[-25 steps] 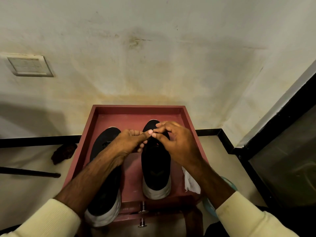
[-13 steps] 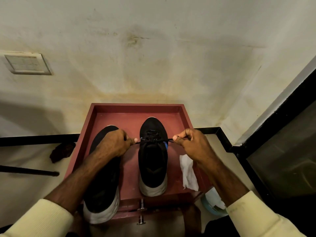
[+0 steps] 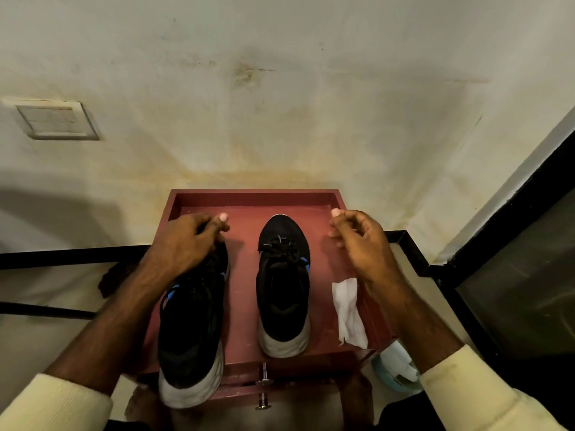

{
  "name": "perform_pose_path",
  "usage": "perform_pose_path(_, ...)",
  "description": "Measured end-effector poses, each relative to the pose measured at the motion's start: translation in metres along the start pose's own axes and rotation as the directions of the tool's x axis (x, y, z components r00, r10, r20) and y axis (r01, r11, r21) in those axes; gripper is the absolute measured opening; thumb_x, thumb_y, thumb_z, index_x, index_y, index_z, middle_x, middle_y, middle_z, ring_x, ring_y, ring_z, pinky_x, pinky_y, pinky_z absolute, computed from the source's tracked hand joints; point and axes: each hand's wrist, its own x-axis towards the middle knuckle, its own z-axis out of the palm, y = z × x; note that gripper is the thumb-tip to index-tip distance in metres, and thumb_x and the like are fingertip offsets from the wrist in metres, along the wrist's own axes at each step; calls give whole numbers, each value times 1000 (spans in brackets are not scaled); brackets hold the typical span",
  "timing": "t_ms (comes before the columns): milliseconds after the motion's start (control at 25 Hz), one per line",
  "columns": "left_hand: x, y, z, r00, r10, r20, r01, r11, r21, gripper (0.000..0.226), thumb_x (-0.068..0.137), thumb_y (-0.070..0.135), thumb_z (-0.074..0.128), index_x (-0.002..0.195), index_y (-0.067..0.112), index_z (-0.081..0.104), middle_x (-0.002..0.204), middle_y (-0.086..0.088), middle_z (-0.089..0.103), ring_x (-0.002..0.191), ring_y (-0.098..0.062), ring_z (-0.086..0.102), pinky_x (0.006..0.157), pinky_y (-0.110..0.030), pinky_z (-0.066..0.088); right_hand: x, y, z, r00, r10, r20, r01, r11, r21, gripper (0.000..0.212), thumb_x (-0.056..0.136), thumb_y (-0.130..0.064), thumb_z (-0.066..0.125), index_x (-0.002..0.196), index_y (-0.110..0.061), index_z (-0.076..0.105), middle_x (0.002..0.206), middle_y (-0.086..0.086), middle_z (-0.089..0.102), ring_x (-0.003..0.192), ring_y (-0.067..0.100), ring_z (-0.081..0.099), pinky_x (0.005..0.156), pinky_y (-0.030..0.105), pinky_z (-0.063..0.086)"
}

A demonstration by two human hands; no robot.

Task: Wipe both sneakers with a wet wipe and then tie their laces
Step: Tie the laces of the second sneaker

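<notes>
a: two sneakers, both on the red tray. right sneaker stands alone mid-tray, toe to the wall, laces bunched over the tongue. looks knotted, can't make out the bow.

b: and the left one?

a: left sneaker sits at the tray's left side, heel hanging past the near edge. left hand lies on its toe end, fingers curled down over the front, thumb out. whether it pinches a lace under there, can't tell.

b: right hand?

a: right hand hovers over the tray's right side, apart from the right sneaker, fingers loosely curled, nothing in it.

b: wipe?

a: used wet wipe lies flat on the tray just right of the right sneaker. wipe pack on the floor past the near right corner.

b: step?

a: i'd say wiping is done and the right shoe is laced; the step is tying the left shoe. next move calls for both hands on the left sneaker's laces, one end each, so the right hand must cross over.
</notes>
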Motion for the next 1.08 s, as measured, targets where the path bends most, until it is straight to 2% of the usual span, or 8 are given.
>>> perform_pose_path(160, -4, -6, -15, 996, -29, -85, 42, 988, 152, 38, 101, 51, 51, 100, 21, 74, 84, 7, 68, 81, -13, 67, 69, -27, 48, -14, -1, 15, 969, -164, 185, 209, 944, -256, 16, 100, -41, 68, 94, -27, 74, 79, -6, 71, 74, 10, 67, 76, 31, 60)
perform_pose_path(240, -8, -8, -20, 995, -41, -89, 59, 975, 213, 38, 102, 47, 52, 105, 15, 73, 92, -1, 68, 88, -21, 66, 76, -30, 47, -20, -1, 22, 951, -159, 264, 257, 882, -395, 16, 100, -39, 66, 94, -27, 74, 78, -8, 70, 68, 5, 62, 74, 35, 61)
perform_pose_path(360, -13, -16, -30, 995, -82, -49, 93, 947, 308, 37, 102, 45, 54, 113, 13, 71, 109, -12, 72, 96, -27, 65, 84, -34, 51, -20, -5, 24, 943, -8, 334, 191, 832, -520, 11, 99, -37, 66, 99, -27, 71, 88, -3, 73, 80, 12, 67, 85, 43, 61)
perform_pose_path(520, -21, -30, -42, 979, -169, 116, 109, 909, 403, 44, 97, 55, 56, 108, 15, 71, 110, -7, 73, 89, -16, 64, 77, -28, 49, -22, -4, 29, 908, 166, 385, 126, 768, -628, 44, 88, -65, 70, 107, -25, 65, 93, -1, 68, 87, 17, 68, 83, 41, 60)
perform_pose_path(680, -25, -37, -51, 923, -269, 275, 151, 911, 385, 37, 96, 55, 58, 88, 22, 71, 82, 1, 75, 76, -10, 70, 74, -28, 54, -29, -14, 47, 949, -236, 208, 313, 782, -539, 30, 98, -56, 62, 105, -28, 65, 93, -9, 61, 80, 6, 61, 71, 27, 54)
perform_pose_path(800, -33, -40, -61, 847, -314, 428, 119, 899, 422, 9, 102, 27, 59, 102, 23, 68, 90, 4, 73, 83, -11, 73, 70, -23, 51, -42, -21, 66, 740, -431, 516, 622, 730, -283, 16, 102, -30, 65, 117, -32, 68, 96, -10, 64, 86, 7, 60, 76, 23, 51)
perform_pose_path(920, -42, -39, -67, 776, -348, 526, 213, 930, 301, 14, 106, 16, 50, 109, 14, 63, 96, -5, 76, 81, -17, 74, 63, -21, 54, -59, -12, 91, 425, -344, 837, 821, 536, -197, 31, 101, -26, 64, 130, -37, 66, 109, -15, 54, 103, 4, 52, 91, 28, 50)
perform_pose_path(1080, -51, -37, -75, 768, -320, 555, 313, 943, 111, 27, 101, 34, 60, 113, 10, 61, 95, -12, 76, 74, -14, 73, 61, -20, 57, -61, -12, 108, 307, -287, 907, 891, 420, -169, 30, 96, -34, 67, 126, -37, 71, 131, -7, 48, 114, 13, 50, 100, 41, 47)
